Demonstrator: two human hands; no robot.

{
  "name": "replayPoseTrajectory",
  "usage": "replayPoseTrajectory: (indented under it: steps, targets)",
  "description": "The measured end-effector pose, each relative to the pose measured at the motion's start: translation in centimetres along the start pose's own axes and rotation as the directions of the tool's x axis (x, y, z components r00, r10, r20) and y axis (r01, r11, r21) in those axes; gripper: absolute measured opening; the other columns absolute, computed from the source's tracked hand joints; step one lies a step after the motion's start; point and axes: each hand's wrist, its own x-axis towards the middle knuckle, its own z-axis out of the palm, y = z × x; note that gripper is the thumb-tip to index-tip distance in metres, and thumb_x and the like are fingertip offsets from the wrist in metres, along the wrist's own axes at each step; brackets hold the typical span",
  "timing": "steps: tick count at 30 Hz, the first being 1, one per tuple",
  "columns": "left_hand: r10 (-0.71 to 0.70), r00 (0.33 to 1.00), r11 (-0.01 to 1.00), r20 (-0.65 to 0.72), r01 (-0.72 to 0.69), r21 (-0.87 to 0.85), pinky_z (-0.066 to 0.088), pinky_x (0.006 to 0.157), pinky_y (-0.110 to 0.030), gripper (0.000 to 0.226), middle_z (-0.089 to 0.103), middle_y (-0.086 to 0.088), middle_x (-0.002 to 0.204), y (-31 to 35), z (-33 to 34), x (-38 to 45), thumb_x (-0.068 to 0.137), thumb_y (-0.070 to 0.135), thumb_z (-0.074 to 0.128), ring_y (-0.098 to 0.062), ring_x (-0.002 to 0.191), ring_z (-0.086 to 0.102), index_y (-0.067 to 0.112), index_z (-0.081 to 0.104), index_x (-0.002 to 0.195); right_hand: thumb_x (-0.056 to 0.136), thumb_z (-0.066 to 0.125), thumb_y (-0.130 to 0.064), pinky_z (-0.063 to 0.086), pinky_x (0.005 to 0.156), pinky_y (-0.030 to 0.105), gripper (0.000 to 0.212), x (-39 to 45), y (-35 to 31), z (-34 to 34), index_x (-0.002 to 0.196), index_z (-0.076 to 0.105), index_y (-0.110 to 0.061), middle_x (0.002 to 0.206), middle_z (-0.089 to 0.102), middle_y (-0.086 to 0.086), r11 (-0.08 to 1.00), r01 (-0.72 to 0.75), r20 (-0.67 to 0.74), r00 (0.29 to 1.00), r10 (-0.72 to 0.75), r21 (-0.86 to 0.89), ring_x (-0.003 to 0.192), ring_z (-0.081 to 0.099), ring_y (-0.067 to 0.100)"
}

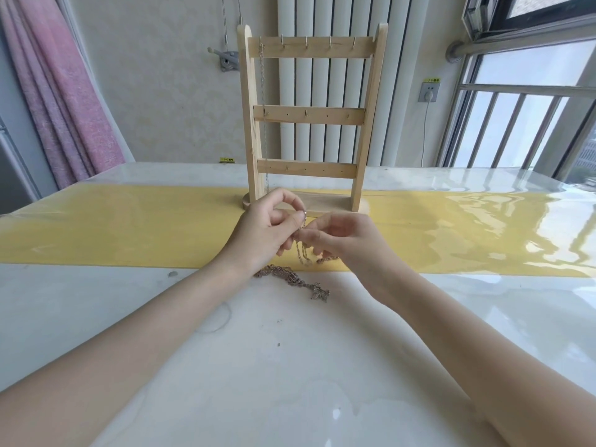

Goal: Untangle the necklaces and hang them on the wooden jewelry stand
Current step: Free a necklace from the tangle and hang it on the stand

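both hands (300, 233) pinching necklace chain (303, 250)

A glossy white table (96, 317) carries a yellow strip (129, 227) across it. Behind stand a white radiator (322, 75), a pink curtain (64, 91) far left, and barred windows (516, 124) right, letting in daylight.

No lettering can be read. A small yellow label (432, 80) sits above the wall socket (429, 92) at right of centre, and another yellow sticker (228, 159) sits low on the wall left of centre; their characters are too small to read.
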Motion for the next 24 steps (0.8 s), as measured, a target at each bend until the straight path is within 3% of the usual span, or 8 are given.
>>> replayPoseTrajectory:
  steps: [5,10,13,16,18,21,24]
  targets:
    - [0.046,0.998,0.988,0.046,-0.053,0.147,0.035,0.042,-0.018,0.014,0.055,0.008,0.045,0.0,-0.1,-0.3,0.093,0.009,0.053,-0.010,0.040,0.046,0.018,0.052,0.084,0.086,0.067,-0.010,0.039,0.062,0.021,0.012,0.0,0.1,-0.3,0.075,0.061,-0.009,0.068,0.055,-0.001,0.981,-0.153,0.128,0.982,0.137,0.121,0.065,0.046,0.009]
    - [-0.228,0.971,0.948,0.072,0.238,-0.211,0.038,0.039,-0.018,0.012,0.052,0.005,0.050,0.6,0.0,-0.1,0.094,0.009,0.052,-0.008,0.040,0.044,0.014,0.052,0.084,0.089,0.059,-0.004,0.040,0.063,0.022,0.016,0.2,-0.4,-0.9,0.074,0.062,-0.010,0.066,0.058,-0.003,0.893,-0.234,0.093,0.972,0.215,0.385,0.063,0.048,0.009]
    - [-0.228,0.969,0.965,0.097,0.238,-0.113,0.035,0.039,-0.018,0.011,0.047,0.007,0.046,0.3,0.0,-0.1,0.094,0.012,0.053,-0.007,0.039,0.037,0.015,0.052,0.083,0.091,0.054,-0.005,0.040,0.057,0.019,0.018,0.1,-0.5,-0.9,0.074,0.059,-0.010,0.062,0.056,0.000,0.881,-0.261,0.083,0.965,0.248,0.394,0.057,0.045,0.012]
    - [-0.172,0.982,0.984,0.074,0.174,-0.025,0.031,0.038,-0.019,0.011,0.041,0.009,0.041,-0.1,-0.2,0.0,0.095,0.013,0.052,-0.008,0.038,0.031,0.016,0.051,0.084,0.091,0.055,-0.008,0.031,0.045,0.017,0.018,0.2,-0.3,-1.0,0.074,0.055,-0.009,0.049,0.036,-0.005,0.910,-0.262,0.083,0.965,0.248,0.322,0.046,0.030,0.011]
    - [-0.138,0.990,0.990,0.035,0.137,0.032,0.029,0.039,-0.019,0.011,0.038,0.009,0.038,-0.3,-0.5,0.1,0.095,0.014,0.052,-0.008,0.037,0.029,0.016,0.051,0.084,0.091,0.059,-0.011,0.025,0.046,0.018,0.016,0.1,-0.4,-1.1,0.076,0.055,-0.007,0.048,0.030,-0.006,0.954,-0.233,0.079,0.972,0.222,0.187,0.046,0.025,0.011]
    - [-0.061,0.998,0.986,-0.007,0.061,0.155,0.028,0.039,-0.014,0.013,0.039,0.009,0.035,-0.5,-0.6,0.1,0.094,0.014,0.052,-0.006,0.036,0.030,0.018,0.051,0.082,0.089,0.065,-0.014,0.025,0.047,0.017,0.021,-0.1,-0.4,-0.9,0.071,0.057,-0.005,0.047,0.038,-0.004,0.990,-0.134,0.055,0.989,0.136,-0.037,0.042,0.032,0.009]
    - [-0.063,0.997,0.985,-0.052,0.071,0.158,0.026,0.037,-0.013,0.014,0.038,0.008,0.034,-0.6,-0.6,0.2,0.094,0.012,0.052,-0.005,0.033,0.029,0.017,0.050,0.081,0.084,0.071,-0.011,0.030,0.046,0.009,0.020,-0.1,-0.4,-0.4,0.068,0.059,-0.010,0.056,0.052,-0.002,0.968,-0.013,0.000,1.000,0.014,-0.251,0.044,0.042,0.004]
